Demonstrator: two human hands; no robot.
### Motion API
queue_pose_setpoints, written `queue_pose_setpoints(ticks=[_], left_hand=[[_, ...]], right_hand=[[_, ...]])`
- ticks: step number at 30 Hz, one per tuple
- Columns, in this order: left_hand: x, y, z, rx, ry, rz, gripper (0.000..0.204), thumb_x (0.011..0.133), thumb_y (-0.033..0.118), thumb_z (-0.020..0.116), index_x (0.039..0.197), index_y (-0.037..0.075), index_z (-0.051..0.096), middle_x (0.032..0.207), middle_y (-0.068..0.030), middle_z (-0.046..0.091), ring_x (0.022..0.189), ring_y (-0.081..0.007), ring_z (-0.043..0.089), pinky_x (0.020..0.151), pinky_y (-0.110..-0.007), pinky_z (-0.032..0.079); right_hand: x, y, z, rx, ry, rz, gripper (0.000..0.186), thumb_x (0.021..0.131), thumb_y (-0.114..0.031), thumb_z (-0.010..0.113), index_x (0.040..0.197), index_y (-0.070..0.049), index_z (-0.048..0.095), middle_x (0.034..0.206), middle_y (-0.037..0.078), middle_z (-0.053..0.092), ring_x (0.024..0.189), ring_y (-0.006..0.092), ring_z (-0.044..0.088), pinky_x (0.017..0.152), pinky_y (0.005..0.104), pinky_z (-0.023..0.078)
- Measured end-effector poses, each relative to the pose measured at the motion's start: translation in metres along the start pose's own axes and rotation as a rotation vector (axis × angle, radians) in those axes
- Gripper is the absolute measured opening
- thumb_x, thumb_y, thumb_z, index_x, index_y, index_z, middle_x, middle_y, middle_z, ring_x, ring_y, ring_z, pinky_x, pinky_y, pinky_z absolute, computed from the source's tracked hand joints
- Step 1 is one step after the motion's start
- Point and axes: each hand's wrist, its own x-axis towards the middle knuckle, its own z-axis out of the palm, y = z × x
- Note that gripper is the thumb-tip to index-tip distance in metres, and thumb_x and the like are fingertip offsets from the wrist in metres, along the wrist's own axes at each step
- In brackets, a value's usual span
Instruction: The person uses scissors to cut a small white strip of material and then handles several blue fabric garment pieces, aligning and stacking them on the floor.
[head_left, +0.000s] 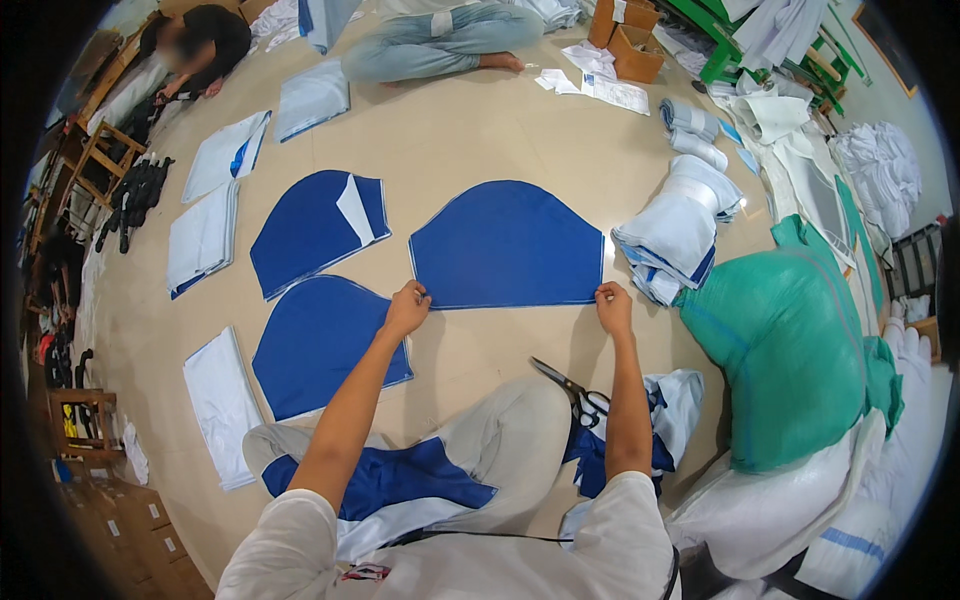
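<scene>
A dark blue fabric panel point(508, 245) with a domed top edge and a straight lower edge, like a cut sleeve piece, lies flat in front of me. My left hand point(407, 308) pinches its lower left corner, and my right hand point(613, 306) pinches the lower right one. To the left lie a similar blue panel stack point(325, 345) and, beyond it, another blue stack point(305, 232) with a pale flap folded over its top. Black-handled scissors point(572, 388) rest by my right forearm, beside blue and pale fabric scraps point(675, 405). Blue cloth point(415, 475) drapes over my lap.
Folded pale fabric stacks point(203, 235) line the left side. Rolled pale bundles point(670, 225) and a bulging green sack point(790, 350) stand on the right. Across from me, a person's crossed legs point(440, 45) rest on the floor; another person point(205, 45) bends at far left.
</scene>
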Motion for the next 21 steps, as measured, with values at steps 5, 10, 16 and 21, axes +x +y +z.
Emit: queue_pose_setpoints(ticks=[5, 10, 16, 21], left_hand=[[-0.097, -0.005, -0.055, -0.007, -0.124, 0.029, 0.029, 0.093, 0.021, 0.069, 0.114, 0.001, 0.068, 0.102, -0.0186, 0.073, 0.092, -0.0314, 0.071, 0.081, -0.039, 0.055], [-0.245, -0.026, -0.121, -0.074, -0.377, -0.017, 0.037, 0.092, 0.028, 0.073, 0.114, -0.002, 0.069, 0.103, -0.0189, 0.072, 0.097, -0.0314, 0.070, 0.085, -0.039, 0.054], [-0.374, -0.046, -0.160, 0.121, -0.115, 0.050, 0.039, 0.087, 0.034, 0.079, 0.109, 0.003, 0.072, 0.108, -0.0135, 0.068, 0.103, -0.0349, 0.062, 0.093, -0.042, 0.048], [-0.425, -0.040, -0.177, 0.294, -0.046, 0.113, 0.043, 0.080, 0.036, 0.085, 0.106, 0.004, 0.072, 0.106, -0.0108, 0.064, 0.091, -0.0302, 0.063, 0.085, -0.038, 0.046]], right_hand=[[-0.052, -0.055, -0.034, -0.030, 0.032, -0.136, 0.012, 0.090, -0.007, 0.067, 0.100, -0.001, 0.070, 0.091, 0.017, 0.068, 0.073, 0.0292, 0.064, 0.068, 0.0385, 0.051], [-0.161, -0.227, -0.064, 0.178, -0.005, -0.186, 0.010, 0.092, -0.003, 0.065, 0.101, -0.001, 0.068, 0.089, 0.013, 0.066, 0.071, 0.0276, 0.060, 0.068, 0.0390, 0.048], [-0.302, -0.311, -0.037, -0.027, -0.328, -0.695, 0.022, 0.084, -0.014, 0.079, 0.102, -0.006, 0.069, 0.090, 0.006, 0.066, 0.084, 0.0255, 0.060, 0.085, 0.0392, 0.043], [-0.354, -0.326, -0.035, -0.303, -0.651, -0.716, 0.035, 0.079, -0.026, 0.083, 0.105, -0.010, 0.067, 0.114, 0.007, 0.063, 0.105, 0.0264, 0.056, 0.097, 0.0432, 0.036]])
